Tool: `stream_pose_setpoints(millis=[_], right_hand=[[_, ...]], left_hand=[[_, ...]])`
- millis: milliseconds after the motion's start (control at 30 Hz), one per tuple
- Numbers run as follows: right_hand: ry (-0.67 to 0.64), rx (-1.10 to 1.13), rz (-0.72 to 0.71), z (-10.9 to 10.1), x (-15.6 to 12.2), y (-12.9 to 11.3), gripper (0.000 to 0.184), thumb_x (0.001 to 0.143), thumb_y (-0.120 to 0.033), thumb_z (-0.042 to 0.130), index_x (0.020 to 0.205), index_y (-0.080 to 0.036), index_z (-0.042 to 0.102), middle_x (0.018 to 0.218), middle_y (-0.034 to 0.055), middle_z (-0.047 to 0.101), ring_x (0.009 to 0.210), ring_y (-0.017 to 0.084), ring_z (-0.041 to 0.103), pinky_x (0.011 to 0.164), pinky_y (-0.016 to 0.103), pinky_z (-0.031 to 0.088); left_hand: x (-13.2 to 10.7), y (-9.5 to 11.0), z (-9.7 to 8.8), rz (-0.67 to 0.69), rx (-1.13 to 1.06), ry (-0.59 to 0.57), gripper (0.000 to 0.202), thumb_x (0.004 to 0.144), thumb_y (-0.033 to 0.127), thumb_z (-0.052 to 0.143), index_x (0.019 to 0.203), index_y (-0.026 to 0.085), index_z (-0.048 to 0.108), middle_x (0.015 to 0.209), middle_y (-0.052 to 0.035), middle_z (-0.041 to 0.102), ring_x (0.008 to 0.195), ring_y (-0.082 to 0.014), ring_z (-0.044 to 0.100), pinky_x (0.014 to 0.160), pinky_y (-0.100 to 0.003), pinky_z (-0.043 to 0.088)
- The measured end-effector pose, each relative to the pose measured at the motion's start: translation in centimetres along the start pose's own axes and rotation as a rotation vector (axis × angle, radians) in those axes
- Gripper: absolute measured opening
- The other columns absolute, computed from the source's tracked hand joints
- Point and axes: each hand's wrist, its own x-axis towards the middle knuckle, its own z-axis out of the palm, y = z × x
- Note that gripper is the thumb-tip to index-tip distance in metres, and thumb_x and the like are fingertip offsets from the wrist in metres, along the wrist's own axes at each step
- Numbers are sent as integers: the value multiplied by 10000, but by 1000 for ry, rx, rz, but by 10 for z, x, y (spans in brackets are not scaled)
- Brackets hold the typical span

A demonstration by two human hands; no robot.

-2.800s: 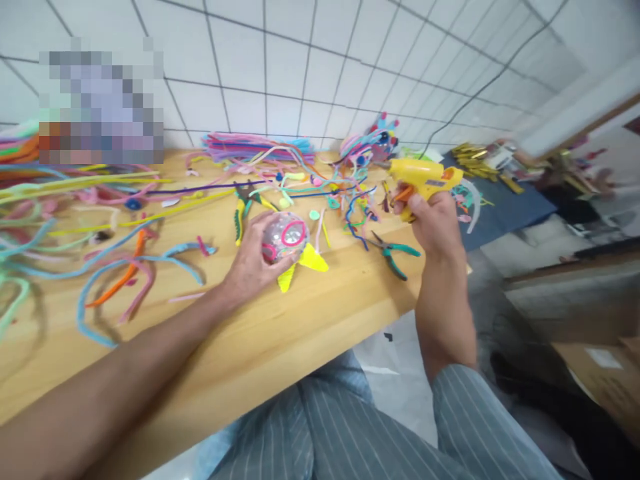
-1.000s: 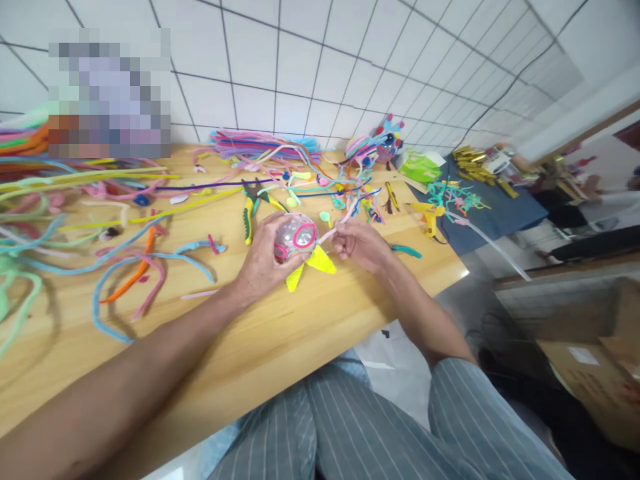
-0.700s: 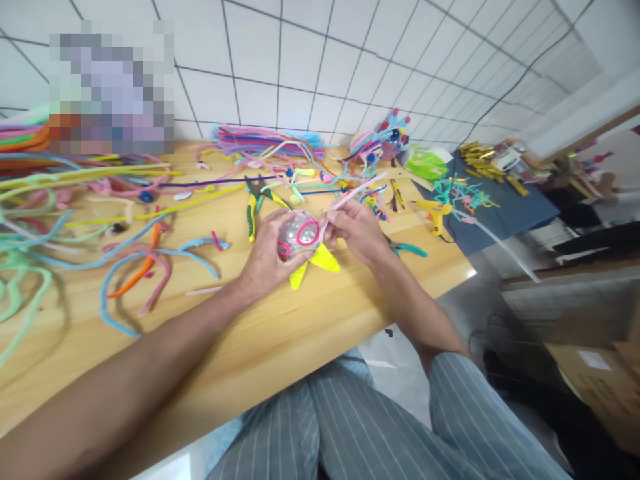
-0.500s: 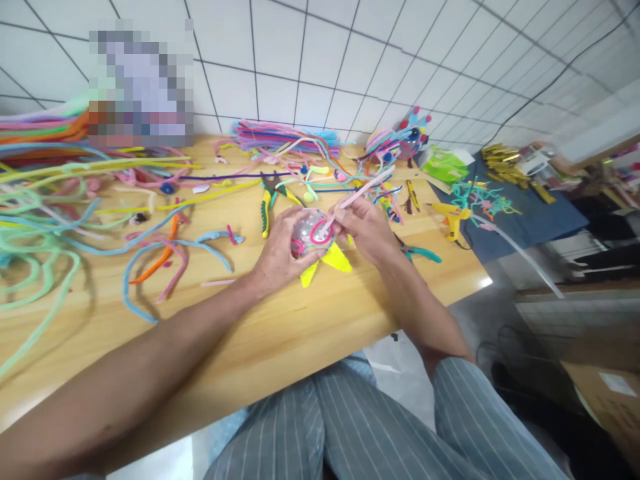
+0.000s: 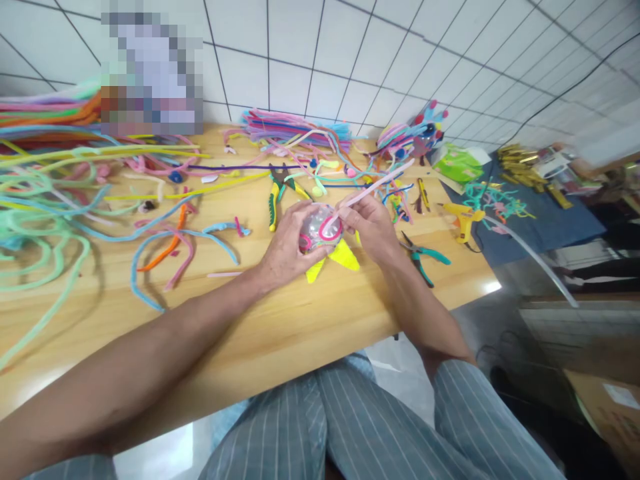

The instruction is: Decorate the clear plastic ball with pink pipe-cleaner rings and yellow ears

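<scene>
My left hand (image 5: 287, 250) is wrapped round a clear plastic ball (image 5: 314, 223) just above the table. Pink fuzzy rings (image 5: 327, 235) sit on the ball's front, and yellow petal-like pieces (image 5: 345, 256) stick out below it. Between the thumb and fingers of my right hand (image 5: 367, 227) is a pale pink pipe cleaner (image 5: 383, 182). Its lower end meets the ball inside one pink ring; whether it is fixed there I cannot tell. The free end points up and to the right.
Yellow-green pliers (image 5: 274, 203) lie behind my left hand, and teal-handled pliers (image 5: 425, 253) lie right of my right wrist. A yellow glue gun (image 5: 464, 220) rests near the right edge. Loose pipe cleaners (image 5: 45, 233) cover the left side; a bundle (image 5: 295, 130) lies against the wall.
The whole view has shifted slightly, so the table things appear farther right. Both hands keep their hold on the ball and the pipe cleaner, with little other movement.
</scene>
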Motion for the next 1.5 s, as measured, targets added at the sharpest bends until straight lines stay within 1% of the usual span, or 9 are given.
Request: stream_pose_setpoints(millis=[167, 333, 500, 600, 700, 867, 1133, 1333, 1500], right_hand=[[-15, -24, -35, 0, 1, 1, 501, 808, -673, 883, 906, -238, 654, 712, -61, 598, 630, 107, 531, 633, 255, 502], [3, -55, -39, 1, 2, 2, 490, 826, -677, 870, 899, -246, 649, 701, -61, 590, 625, 112, 536, 621, 261, 500], [-10, -75, -60, 1, 1, 1, 521, 825, -716, 854, 911, -246, 646, 707, -57, 595, 648, 121, 563, 639, 269, 523], [-16, -82, -64, 3, 0, 0, 552, 812, -750, 845, 903, -247, 637, 721, -51, 615, 673, 129, 588, 663, 277, 545], [-25, -73, -72, 3, -1, -1, 554, 812, -751, 846, 906, -246, 639, 727, -50, 622, 686, 130, 601, 678, 279, 556], [-37, -68, -77, 3, -1, -1, 497, 847, -692, 845, 921, -245, 641, 747, -51, 630, 689, 125, 607, 674, 274, 554], [-44, -62, -82, 4, -4, 0, 500, 851, -701, 838, 936, -248, 645, 781, -43, 651, 720, 132, 627, 692, 280, 560], [-13, -23, -94, 5, -6, 5, 475, 826, -658, 882, 927, -244, 670, 801, -40, 687, 728, 131, 634, 703, 278, 553], [-1, -14, -131, 6, -8, 7, 426, 851, -616, 882, 917, -244, 687, 778, -50, 670, 720, 122, 622, 689, 262, 526]], left_hand=[[1, 0, -1, -14, 1, -19, 738, 937, 480, 804, 1545, 277, 439, 1564, -153, 562, 1542, -341, 510, 1277, -575, 468], [1, 1, -2, 12, -24, -1, 714, 956, 524, 784, 1536, 267, 458, 1535, -155, 583, 1516, -339, 531, 1263, -567, 479], [1, 3, -7, -8, -66, -29, 550, 1070, 519, 607, 1529, 243, 487, 1557, -169, 569, 1538, -326, 507, 1282, -564, 453], [2, 4, -9, -50, -89, -47, 502, 1092, 500, 555, 1520, 242, 507, 1565, -163, 567, 1543, -323, 501, 1285, -561, 448], [2, 5, -10, -76, -107, -38, 469, 1088, 462, 559, 1501, 241, 531, 1555, -155, 576, 1521, -319, 521, 1274, -550, 460], [4, 6, -11, -111, -117, -37, 445, 1064, 408, 595, 1476, 248, 550, 1545, -138, 587, 1500, -305, 541, 1260, -529, 472], [6, 9, -12, -148, -142, -28, 455, 996, 309, 661, 1440, 251, 581, 1523, -132, 597, 1445, -300, 586, 1210, -516, 516], [5, 9, -10, -146, -149, -3, 447, 990, 305, 652, 1426, 250, 575, 1501, -133, 608, 1409, -300, 607, 1185, -524, 534], [3, 8, -8, -131, -144, 6, 454, 993, 303, 629, 1437, 239, 556, 1499, -141, 601, 1424, -298, 593, 1213, -530, 510]])
